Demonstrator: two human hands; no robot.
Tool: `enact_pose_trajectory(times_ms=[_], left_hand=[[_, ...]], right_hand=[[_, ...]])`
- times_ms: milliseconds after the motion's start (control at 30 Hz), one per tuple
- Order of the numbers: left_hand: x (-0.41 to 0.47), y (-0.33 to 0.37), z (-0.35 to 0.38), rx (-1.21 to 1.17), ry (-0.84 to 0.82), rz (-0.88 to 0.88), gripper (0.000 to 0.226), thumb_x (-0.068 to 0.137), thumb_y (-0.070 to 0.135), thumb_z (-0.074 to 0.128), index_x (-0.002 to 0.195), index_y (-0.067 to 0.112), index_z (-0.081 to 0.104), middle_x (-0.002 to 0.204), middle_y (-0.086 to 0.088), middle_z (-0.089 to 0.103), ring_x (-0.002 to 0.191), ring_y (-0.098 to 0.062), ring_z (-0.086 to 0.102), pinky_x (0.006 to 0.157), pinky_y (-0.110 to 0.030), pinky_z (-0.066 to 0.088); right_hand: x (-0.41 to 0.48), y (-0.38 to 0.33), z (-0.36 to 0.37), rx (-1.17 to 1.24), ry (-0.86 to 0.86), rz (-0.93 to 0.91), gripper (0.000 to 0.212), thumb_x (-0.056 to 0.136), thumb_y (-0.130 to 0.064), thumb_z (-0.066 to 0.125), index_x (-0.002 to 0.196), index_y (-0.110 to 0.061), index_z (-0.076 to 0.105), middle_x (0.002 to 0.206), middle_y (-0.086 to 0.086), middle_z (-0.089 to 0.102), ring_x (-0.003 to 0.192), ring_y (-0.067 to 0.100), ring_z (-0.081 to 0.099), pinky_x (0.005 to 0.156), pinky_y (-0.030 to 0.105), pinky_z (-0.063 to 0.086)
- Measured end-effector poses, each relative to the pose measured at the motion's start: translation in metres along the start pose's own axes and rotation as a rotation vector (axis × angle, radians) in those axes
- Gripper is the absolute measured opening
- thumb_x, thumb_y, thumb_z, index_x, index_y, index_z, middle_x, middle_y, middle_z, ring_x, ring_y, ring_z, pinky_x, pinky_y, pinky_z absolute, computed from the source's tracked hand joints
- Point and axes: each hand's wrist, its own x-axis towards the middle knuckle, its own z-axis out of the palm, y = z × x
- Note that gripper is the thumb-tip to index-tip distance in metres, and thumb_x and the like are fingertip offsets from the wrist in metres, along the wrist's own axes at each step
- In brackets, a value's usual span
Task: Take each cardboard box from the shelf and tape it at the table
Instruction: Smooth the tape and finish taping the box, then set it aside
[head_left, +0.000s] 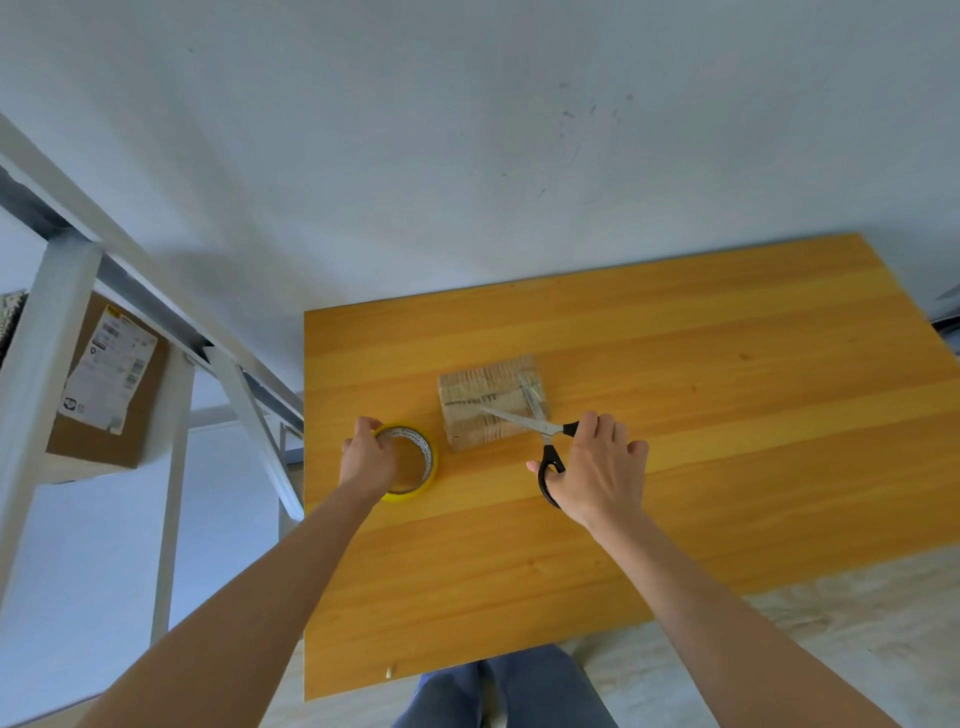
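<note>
hiding half the scissors (544, 428), right fingers (593, 425) grip them; left fingers (365, 428) clamp the tape roll (430, 457).

the rectangular wooden table (727, 467) is showing honey-orange boards in lighter and darker stripes. the small tan cardboard box (491, 402) is shining under clear tape. the round tape roll (427, 457) is glowing yellow, the steel scissors (545, 428) showing black handles. the larger brown cardboard box (104, 431) is bearing a white label.

Both bare forearms reach forward and stay well apart, the left grip (366, 457) curled over the rim of the tape roll (429, 457), the right grip (597, 467) back upward, holding the black handles of the scissors (543, 427), fingers a little spread.
</note>
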Motion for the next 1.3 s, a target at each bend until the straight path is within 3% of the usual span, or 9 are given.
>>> enact_pose_trajectory(times_ms=[167, 233, 300, 367, 467, 567, 833, 1033, 1300], left_hand=[[-0.001, -0.001, 0.002, -0.011, -0.058, -0.028, 0.049, 0.100, 0.015, 0.037, 0.147, 0.019, 0.026, 0.144, -0.019, 0.033, 0.091, -0.031, 0.054, 0.054, -0.031, 0.040], [-0.005, 0.002, 0.002, 0.028, -0.029, -0.037, 0.054, 0.100, 0.015, 0.035, 0.151, 0.021, 0.019, 0.154, -0.020, 0.018, 0.124, -0.040, 0.043, 0.082, -0.043, 0.048], [-0.011, 0.010, 0.002, 0.145, 0.099, 0.103, 0.053, 0.100, 0.013, 0.032, 0.152, 0.019, 0.019, 0.160, -0.017, 0.004, 0.146, -0.034, 0.009, 0.113, -0.051, 0.025], [-0.016, 0.024, 0.001, 0.223, 0.172, 0.420, 0.049, 0.102, 0.013, 0.031, 0.150, 0.021, 0.027, 0.161, -0.009, 0.005, 0.149, -0.024, -0.001, 0.119, -0.048, 0.011], [-0.011, 0.050, 0.002, 0.285, -0.065, 0.711, 0.052, 0.100, 0.017, 0.041, 0.149, 0.032, 0.029, 0.161, 0.005, 0.007, 0.148, -0.016, -0.003, 0.121, -0.042, 0.007], [0.001, 0.059, 0.002, 0.329, -0.294, 0.681, 0.069, 0.091, 0.020, 0.059, 0.150, 0.035, 0.026, 0.161, 0.009, 0.001, 0.148, -0.014, -0.002, 0.120, -0.039, 0.013], [0.000, 0.062, -0.002, 0.182, -0.283, 0.613, 0.098, 0.080, 0.020, 0.077, 0.152, 0.030, 0.012, 0.153, 0.007, 0.031, 0.135, -0.020, 0.036, 0.100, -0.030, 0.034], [0.001, 0.062, -0.001, 0.137, -0.296, 0.568, 0.120, 0.074, 0.020, 0.083, 0.153, 0.027, -0.007, 0.154, 0.014, 0.029, 0.137, -0.020, 0.035, 0.104, -0.035, 0.035], [0.003, 0.060, 0.000, 0.089, -0.281, 0.558, 0.122, 0.071, 0.017, 0.084, 0.153, 0.026, -0.006, 0.152, 0.013, 0.033, 0.137, -0.019, 0.034, 0.100, -0.029, 0.032]], right_hand=[[0.002, 0.001, -0.004, -0.001, -0.060, -0.001, 0.076, 0.081, -0.077, 0.048, 0.118, -0.010, 0.045, 0.106, 0.004, 0.054, 0.100, 0.024, 0.052, 0.080, 0.035, 0.036], [0.003, 0.000, -0.006, 0.024, -0.064, -0.001, 0.076, 0.081, -0.076, 0.048, 0.118, -0.010, 0.045, 0.108, 0.004, 0.055, 0.102, 0.025, 0.052, 0.081, 0.036, 0.037], [0.003, 0.001, -0.007, 0.020, -0.073, -0.003, 0.077, 0.081, -0.076, 0.048, 0.119, -0.010, 0.045, 0.108, 0.004, 0.055, 0.102, 0.025, 0.052, 0.081, 0.036, 0.036], [0.002, 0.002, -0.005, 0.026, -0.050, -0.011, 0.077, 0.080, -0.076, 0.051, 0.117, -0.009, 0.047, 0.106, 0.005, 0.057, 0.100, 0.026, 0.054, 0.078, 0.036, 0.036], [0.002, 0.004, -0.005, 0.017, -0.073, -0.017, 0.080, 0.081, -0.076, 0.050, 0.122, -0.008, 0.046, 0.108, 0.006, 0.057, 0.102, 0.026, 0.054, 0.079, 0.037, 0.038], [0.004, 0.004, -0.007, 0.011, -0.090, -0.020, 0.082, 0.081, -0.078, 0.047, 0.125, -0.009, 0.044, 0.111, 0.005, 0.055, 0.104, 0.026, 0.053, 0.082, 0.037, 0.038], [0.001, 0.000, -0.010, 0.085, -0.146, -0.011, 0.087, 0.077, -0.085, 0.041, 0.127, -0.014, 0.041, 0.112, 0.002, 0.055, 0.106, 0.025, 0.052, 0.083, 0.037, 0.037], [-0.004, 0.001, -0.010, 0.290, -0.246, 0.016, 0.084, 0.074, -0.086, 0.043, 0.119, -0.015, 0.043, 0.109, 0.000, 0.056, 0.104, 0.025, 0.053, 0.085, 0.041, 0.039], [-0.005, -0.004, -0.013, 0.550, -0.384, 0.051, 0.065, 0.076, -0.082, 0.049, 0.098, -0.022, 0.039, 0.099, -0.006, 0.055, 0.093, 0.023, 0.055, 0.092, 0.049, 0.037]])
